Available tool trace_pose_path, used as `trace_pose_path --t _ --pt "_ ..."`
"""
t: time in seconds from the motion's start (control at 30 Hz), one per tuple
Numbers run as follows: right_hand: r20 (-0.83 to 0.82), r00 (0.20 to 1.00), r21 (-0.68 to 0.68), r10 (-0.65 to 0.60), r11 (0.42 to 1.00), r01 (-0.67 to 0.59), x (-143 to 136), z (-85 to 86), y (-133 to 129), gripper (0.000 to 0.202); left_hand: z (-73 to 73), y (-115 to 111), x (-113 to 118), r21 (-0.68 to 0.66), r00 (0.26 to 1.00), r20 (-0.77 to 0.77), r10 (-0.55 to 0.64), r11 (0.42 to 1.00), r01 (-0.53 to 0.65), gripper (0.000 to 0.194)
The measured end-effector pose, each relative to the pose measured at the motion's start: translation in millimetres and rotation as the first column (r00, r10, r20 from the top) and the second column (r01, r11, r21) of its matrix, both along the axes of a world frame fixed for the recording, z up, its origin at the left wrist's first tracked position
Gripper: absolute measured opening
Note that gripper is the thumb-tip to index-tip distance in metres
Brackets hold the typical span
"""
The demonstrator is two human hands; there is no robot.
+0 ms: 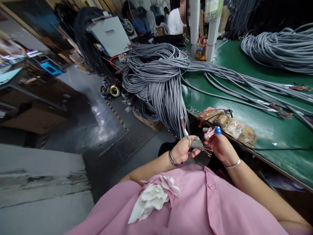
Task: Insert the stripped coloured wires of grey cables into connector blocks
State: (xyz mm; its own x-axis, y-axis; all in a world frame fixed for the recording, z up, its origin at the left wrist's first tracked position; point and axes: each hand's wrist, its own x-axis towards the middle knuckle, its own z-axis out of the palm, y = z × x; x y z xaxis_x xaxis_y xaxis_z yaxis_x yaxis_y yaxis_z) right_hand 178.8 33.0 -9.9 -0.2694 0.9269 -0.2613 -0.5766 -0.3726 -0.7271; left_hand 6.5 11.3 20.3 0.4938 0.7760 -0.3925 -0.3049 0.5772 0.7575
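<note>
The left hand (182, 150) has its fingers wrapped around a grey multicore cable (196, 144) beside the counter (281, 130), coloured conductors (207, 150) already exposed; the right hand (223, 148) pinches a pink clip (208, 133); what remains undone is unclear

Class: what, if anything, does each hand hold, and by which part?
The left hand holds a gray cable near its end, where thin wires fan out. The right hand holds what looks like a pink clip; exactly where is unclear.
</note>
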Motion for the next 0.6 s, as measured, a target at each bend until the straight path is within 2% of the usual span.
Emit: trace_pose_path --t 0.17,0.27,0.43,0.6 --pt "-0.027 0.991 -0.042 -0.131 0.991 0.129 -7.2 -0.6 0.2 0.031 -2.6 0.7 3.9 -0.028 0.999 -0.051 -0.006 1.000 0.005 0.013" --pt "-0.031 0.988 -0.045 -0.153 0.987 0.152 -7.8 0.4 -0.5 0.031 -4.4 0.9 4.8 -0.038 0.996 -0.083 -0.030 0.999 0.027 0.012" --pt "-0.097 0.994 -0.060 -0.054 0.997 0.049 -5.5 -1.9 -1.5 0.042 -5.6 0.3 3.8 -0.037 0.995 -0.095 -0.024 0.999 0.021 0.012" --pt "-0.115 0.993 -0.079 0.034 0.996 -0.043 0.6 -1.5 -3.2 0.058 -1.4 -10.8 0.0 0.008 0.996 -0.086 -0.008 1.000 0.009 0.015"
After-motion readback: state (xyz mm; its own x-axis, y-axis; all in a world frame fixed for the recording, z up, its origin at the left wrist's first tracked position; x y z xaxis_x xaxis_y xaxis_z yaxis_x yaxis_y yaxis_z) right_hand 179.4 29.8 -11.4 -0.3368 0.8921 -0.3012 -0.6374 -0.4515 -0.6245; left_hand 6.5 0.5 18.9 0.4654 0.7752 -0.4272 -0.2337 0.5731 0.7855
